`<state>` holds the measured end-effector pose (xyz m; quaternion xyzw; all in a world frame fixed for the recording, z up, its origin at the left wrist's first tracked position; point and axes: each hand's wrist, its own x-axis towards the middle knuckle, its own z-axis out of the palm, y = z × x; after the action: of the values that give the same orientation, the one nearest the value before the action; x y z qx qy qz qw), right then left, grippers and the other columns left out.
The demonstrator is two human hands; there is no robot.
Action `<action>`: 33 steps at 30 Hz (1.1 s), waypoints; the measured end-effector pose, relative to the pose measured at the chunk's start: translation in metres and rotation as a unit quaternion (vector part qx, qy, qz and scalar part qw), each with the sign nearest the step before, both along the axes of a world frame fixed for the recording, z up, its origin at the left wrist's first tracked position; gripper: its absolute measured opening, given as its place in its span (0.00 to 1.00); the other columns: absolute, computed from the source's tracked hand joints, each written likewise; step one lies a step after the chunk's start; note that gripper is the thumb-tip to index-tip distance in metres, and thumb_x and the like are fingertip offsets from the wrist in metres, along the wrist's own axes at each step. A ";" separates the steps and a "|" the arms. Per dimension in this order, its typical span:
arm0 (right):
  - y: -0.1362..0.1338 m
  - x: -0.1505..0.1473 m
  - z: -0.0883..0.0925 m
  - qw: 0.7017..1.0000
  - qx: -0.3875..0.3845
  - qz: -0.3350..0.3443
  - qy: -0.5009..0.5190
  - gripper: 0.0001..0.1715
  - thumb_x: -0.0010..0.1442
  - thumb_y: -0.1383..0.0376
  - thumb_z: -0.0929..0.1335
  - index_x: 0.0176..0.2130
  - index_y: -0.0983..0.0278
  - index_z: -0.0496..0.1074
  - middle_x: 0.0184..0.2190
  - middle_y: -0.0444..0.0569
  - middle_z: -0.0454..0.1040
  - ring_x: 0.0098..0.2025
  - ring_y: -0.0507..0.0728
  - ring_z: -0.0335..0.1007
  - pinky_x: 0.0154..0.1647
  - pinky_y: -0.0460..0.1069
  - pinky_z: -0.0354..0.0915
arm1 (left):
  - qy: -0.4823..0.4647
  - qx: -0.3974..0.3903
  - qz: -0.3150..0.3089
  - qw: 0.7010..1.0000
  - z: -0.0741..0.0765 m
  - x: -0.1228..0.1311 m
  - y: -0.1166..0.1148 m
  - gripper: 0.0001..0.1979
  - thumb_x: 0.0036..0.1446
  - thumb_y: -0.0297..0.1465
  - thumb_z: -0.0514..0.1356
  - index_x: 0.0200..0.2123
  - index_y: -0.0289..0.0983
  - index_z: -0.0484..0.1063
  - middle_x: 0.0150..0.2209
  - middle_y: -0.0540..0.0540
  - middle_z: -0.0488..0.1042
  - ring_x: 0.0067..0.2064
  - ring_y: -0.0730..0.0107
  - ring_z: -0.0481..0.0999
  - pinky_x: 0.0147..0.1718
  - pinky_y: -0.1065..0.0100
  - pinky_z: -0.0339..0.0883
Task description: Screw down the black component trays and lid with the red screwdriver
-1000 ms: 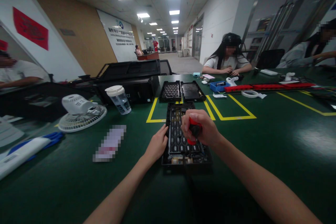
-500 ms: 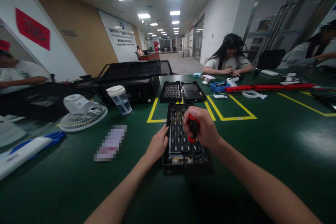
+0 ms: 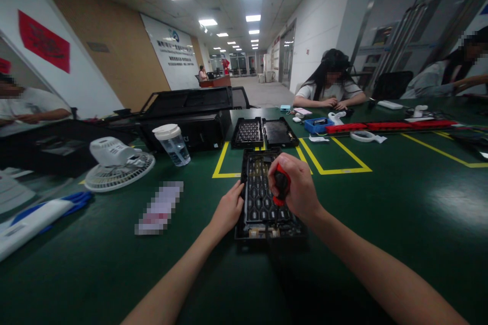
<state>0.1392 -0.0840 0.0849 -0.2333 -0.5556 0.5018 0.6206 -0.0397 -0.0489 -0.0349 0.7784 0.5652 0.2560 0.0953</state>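
Note:
In front of me a black plastic case (image 3: 263,198) lies open on the table, with rows of dark rounded cells inside and tan and white parts at its near end. My right hand (image 3: 299,185) is wrapped round the red and black handle of a screwdriver (image 3: 281,185), held over the case's right side. The shaft points down toward the near end; its tip is hard to make out. My left hand (image 3: 230,209) grips the case's left wall, its fingertips along the rim.
Beyond it sits another opened black case (image 3: 281,133). On the left are a white fan (image 3: 120,165), a lidded cup (image 3: 172,144) and a blurred flat item (image 3: 159,208). A blue tray (image 3: 318,125) and a red strip (image 3: 389,126) lie right. Several people sit around the green table (image 3: 366,223).
The view has shifted very slightly. My right hand keeps its hold on the screwdriver, whose handle has turned or tilted a little. My left hand stays on the case's wall.

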 end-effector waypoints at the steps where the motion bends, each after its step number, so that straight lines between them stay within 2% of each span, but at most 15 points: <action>1: 0.000 0.000 0.000 1.000 0.001 -0.006 -0.002 0.17 0.59 0.61 0.60 0.23 0.66 0.64 0.13 0.39 0.61 0.12 0.46 0.54 0.13 0.42 0.50 | 0.001 0.000 0.000 1.000 0.000 0.000 0.000 0.22 0.57 0.26 0.45 0.54 0.30 0.61 0.59 0.40 0.58 0.60 0.68 0.58 0.59 0.65 0.49; 33: -0.009 -0.014 -0.001 0.992 -0.032 -0.122 0.020 0.16 0.59 0.58 0.62 0.24 0.64 0.63 0.18 0.39 0.61 0.17 0.45 0.56 0.16 0.42 0.53 | -0.004 -0.001 -0.001 1.000 -0.003 0.000 0.003 0.22 0.57 0.26 0.45 0.55 0.29 0.61 0.59 0.40 0.58 0.60 0.68 0.57 0.59 0.65 0.49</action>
<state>0.1253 -0.0928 0.0843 -0.3091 -0.4945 0.4439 0.6803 -0.0394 -0.0459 -0.0374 0.7779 0.5640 0.2589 0.0986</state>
